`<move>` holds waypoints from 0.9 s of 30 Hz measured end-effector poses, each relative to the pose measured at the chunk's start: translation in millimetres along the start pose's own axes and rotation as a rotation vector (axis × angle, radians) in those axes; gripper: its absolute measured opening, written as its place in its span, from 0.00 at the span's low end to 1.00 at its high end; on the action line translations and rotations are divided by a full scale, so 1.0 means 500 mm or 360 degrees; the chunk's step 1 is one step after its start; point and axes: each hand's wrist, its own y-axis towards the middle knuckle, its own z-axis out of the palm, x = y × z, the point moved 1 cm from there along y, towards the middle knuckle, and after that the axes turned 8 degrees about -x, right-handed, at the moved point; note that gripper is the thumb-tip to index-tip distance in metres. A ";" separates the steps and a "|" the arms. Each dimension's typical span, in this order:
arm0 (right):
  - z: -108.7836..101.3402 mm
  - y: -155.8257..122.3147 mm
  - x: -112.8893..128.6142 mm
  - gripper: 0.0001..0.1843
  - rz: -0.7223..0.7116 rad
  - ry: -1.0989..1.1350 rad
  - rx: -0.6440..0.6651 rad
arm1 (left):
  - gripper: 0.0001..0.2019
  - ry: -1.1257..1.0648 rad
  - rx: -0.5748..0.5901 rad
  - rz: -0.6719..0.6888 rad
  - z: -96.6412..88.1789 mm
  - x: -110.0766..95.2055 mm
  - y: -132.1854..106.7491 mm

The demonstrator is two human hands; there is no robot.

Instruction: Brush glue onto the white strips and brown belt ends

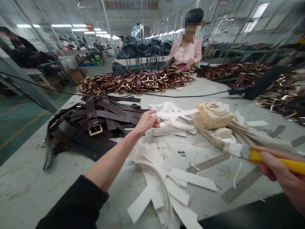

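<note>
My left hand (148, 121) reaches over the middle of the table, its fingers closed on one end of a white strip (177, 113). Under and around that strip lies a loose pile of more white strips (176, 129). In my right hand (277, 167), at the right edge, is a brush (264, 156) with a yellow handle and a head caked in white. The brush head points left, close to a crusted, cream-coloured pot (213, 114). Nearer to me, another heap of white strips (157, 181) fans out over the tabletop.
Dark leather straps (95, 127) with buckles lie stacked on the left. Heaps of brown buckled straps (135, 81) line the far side, with more at the right. A black cable (186, 96) crosses the table (28, 190). A person in a pink shirt (187, 52) is opposite.
</note>
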 end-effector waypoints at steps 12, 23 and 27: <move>0.293 -0.113 0.228 0.14 -0.0594 0.0341 0.0937 | 0.11 0.0664 0.0355 0.0646 -0.015 0.090 -0.216; 0.114 -0.048 0.175 0.19 -0.0349 -0.0052 -0.0021 | 0.12 0.0534 0.0562 0.0681 -0.026 0.124 -0.223; 0.083 -0.030 0.165 0.20 -0.0158 0.0011 -0.0266 | 0.20 0.0040 0.0440 0.0328 -0.003 0.093 -0.207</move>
